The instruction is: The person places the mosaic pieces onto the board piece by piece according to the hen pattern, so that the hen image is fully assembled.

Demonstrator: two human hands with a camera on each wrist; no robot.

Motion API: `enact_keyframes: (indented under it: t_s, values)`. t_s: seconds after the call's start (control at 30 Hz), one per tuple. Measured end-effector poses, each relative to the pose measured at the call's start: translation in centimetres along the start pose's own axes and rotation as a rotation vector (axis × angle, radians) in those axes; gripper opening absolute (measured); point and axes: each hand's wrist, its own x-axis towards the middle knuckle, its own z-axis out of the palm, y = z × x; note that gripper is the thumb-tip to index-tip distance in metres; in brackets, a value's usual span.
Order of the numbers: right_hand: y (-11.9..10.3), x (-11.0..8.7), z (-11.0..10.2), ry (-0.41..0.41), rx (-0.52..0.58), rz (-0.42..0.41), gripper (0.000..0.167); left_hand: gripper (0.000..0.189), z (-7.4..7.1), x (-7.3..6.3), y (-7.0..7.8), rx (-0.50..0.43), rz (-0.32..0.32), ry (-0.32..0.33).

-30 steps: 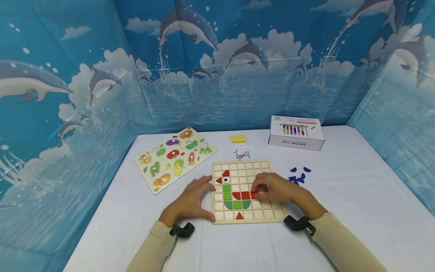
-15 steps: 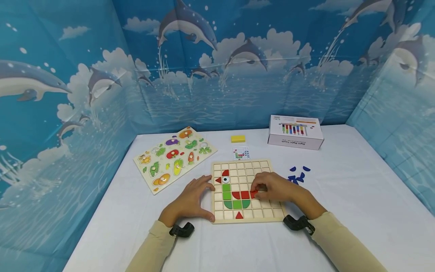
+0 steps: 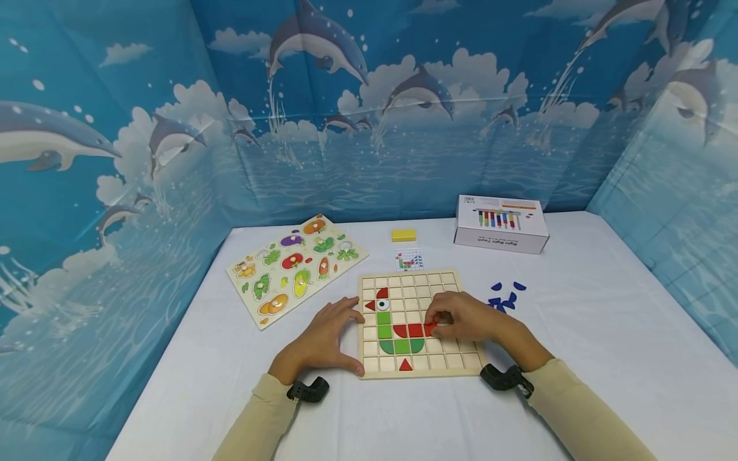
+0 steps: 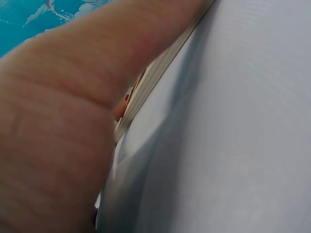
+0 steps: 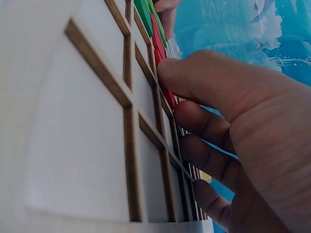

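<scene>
A wooden grid board [image 3: 426, 376] lies on the white table. My left hand [image 3: 324, 338] touches its left edge, thumb and fingers spread apart. At the right end of a red row, my right hand [image 3: 466, 318] pinches a red piece [image 3: 429, 329] in a cell; the fingertips partly cover it. In the right wrist view, the thumb and index finger meet at that red piece [image 5: 168, 98]. Green squares [image 3: 384, 324], a round eye piece [image 3: 383, 305] and a red triangle [image 3: 406, 365] sit in other cells. The thumb fills much of the left wrist view.
Behind the board lie a small pattern card [image 3: 409, 260] and a yellow block [image 3: 403, 235]. Several blue pieces [image 3: 507, 299] are scattered to its right. A vegetable puzzle board [image 3: 279, 278] lies back left. A white box [image 3: 501, 224] stands back right, before a dolphin curtain [image 3: 369, 160].
</scene>
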Motion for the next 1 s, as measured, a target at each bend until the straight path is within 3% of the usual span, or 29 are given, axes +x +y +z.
enact_keyframes:
  t_s: [0.43,0.63,0.83,1.0]
  values:
    - [0.1,-0.2,-0.5,0.006,0.050,0.008,0.017,0.090,0.0,-0.1,0.0,-0.012,0.000,0.001]
    - [1.6,-1.3,-2.1,0.085,0.007,0.018,0.017,0.090,0.1,0.0,-0.2,-0.010,0.000,0.001]
    - [4.3,-2.9,-5.6,0.177,-0.128,0.104,0.017,0.090,0.0,-0.1,0.0,-0.008,-0.004,0.003]
    - [7.1,-4.5,-8.1,0.154,-0.102,0.257,0.023,0.091,-0.1,-0.1,0.0,-0.016,0.000,-0.003]
